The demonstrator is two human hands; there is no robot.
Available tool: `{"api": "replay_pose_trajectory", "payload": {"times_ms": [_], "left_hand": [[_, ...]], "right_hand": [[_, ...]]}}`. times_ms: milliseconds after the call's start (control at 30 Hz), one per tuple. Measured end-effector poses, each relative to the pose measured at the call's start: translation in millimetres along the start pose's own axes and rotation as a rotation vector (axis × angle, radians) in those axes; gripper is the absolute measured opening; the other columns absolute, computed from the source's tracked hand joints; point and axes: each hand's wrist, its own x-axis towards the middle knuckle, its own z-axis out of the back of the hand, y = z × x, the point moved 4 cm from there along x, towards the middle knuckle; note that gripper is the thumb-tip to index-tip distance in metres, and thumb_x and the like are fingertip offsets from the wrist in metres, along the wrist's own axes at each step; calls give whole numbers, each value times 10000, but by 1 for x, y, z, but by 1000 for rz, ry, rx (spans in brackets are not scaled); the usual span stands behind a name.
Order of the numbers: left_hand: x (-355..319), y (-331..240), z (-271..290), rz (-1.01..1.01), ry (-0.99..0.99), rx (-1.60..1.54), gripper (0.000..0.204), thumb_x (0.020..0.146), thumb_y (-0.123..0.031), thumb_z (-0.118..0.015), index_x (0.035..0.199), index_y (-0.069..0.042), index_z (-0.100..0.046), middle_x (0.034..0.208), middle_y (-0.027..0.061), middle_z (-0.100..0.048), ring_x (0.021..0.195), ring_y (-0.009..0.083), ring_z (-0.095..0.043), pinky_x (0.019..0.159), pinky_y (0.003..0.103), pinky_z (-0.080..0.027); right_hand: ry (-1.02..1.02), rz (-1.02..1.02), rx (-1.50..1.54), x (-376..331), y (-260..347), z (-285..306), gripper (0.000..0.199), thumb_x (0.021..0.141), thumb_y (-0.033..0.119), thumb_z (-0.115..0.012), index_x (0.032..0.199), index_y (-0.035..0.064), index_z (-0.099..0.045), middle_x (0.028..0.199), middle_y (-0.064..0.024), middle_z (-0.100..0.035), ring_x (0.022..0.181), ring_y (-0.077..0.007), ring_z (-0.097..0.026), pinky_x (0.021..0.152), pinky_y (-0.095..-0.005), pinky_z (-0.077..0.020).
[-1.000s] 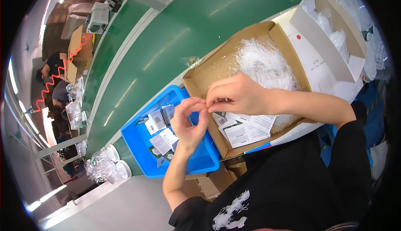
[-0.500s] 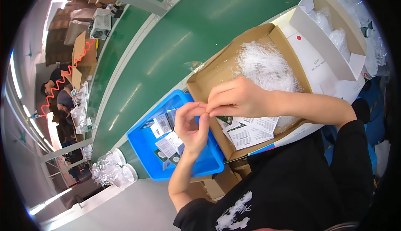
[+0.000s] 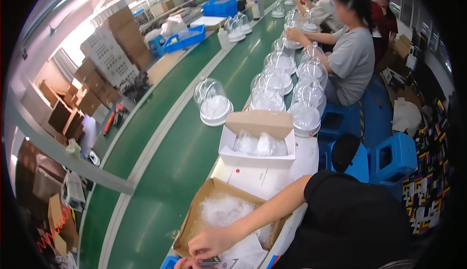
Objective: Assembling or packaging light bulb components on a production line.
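Low in the picture, my right hand [image 3: 214, 242] has its fingers pinched together above the near-left corner of a shallow cardboard box [image 3: 192, 215]. My left hand [image 3: 187, 263] meets its fingertips from below and is partly cut off by the lower edge. Whatever the two hands pinch is too small or hidden to make out. Inside the box lie a heap of white thin strands [image 3: 226, 210] and several printed paper leaflets [image 3: 248, 253], close to my right wrist. A sliver of a blue plastic bin [image 3: 170, 262] shows beside my left hand.
Beyond the box stands an open white carton [image 3: 258, 158] with clear plastic-wrapped pieces in it. Clear domes on white bases [image 3: 214, 108] stand along the green conveyor [image 3: 170, 172]. Co-workers [image 3: 352, 50] sit at the right side; blue stools [image 3: 393, 157] stand behind my right arm.
My view has swung up along the conveyor, so the hands and box now sit at the lower edge and most of the blue bin is out of view. The hands remain together.
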Motion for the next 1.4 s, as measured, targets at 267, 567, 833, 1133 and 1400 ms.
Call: {"api": "replay_pose_trajectory", "payload": {"times_ms": [267, 567, 833, 1133, 1400], "left_hand": [[27, 24, -12, -151, 56, 117, 281, 880, 24, -616, 1147, 25, -527, 945, 140, -674, 836, 164, -653, 769, 256, -516], [39, 33, -65, -126, 201, 31, 269, 878, 26, -618, 1134, 29, -535, 936, 139, -676, 819, 160, -653, 749, 255, -519], [33, 30, -56, -81, 131, 68, 258, 876, 28, -619, 1123, 32, -543, 929, 138, -677, 805, 156, -652, 730, 254, -523], [16, 31, -19, 1, 5, 162, 246, 874, 29, -621, 1110, 35, -551, 920, 138, -678, 788, 152, -652, 709, 252, -526], [3, 20, -2, -70, -28, 211, 220, 863, 23, -641, 1073, 28, -579, 891, 136, -683, 722, 129, -642, 639, 236, -522]], "right_hand": [[83, -110, -120, -1, -24, 0, 311, 884, 305, -625, 1026, 28, -608, 978, -185, -640, 891, -268, -640, 771, -398, -503], [23, -22, -80, 4, -34, -8, 483, 776, 410, -705, 992, -14, -625, 952, -233, -644, 840, -402, -622, 709, -451, -501], [30, 23, -114, 7, -30, -9, 538, 737, 458, -715, 988, -10, -626, 931, -248, -643, 841, -401, -627, 697, -455, -500], [-31, -38, -164, 6, -13, 3, 226, 735, 280, -664, 750, 76, -568, 687, -118, -580, 647, -313, -590, 564, -416, -453], [3, -12, -169, 6, -14, -4, 118, 706, 184, -639, 689, 101, -558, 664, -93, -567, 621, -294, -579, 538, -397, -442]]}}
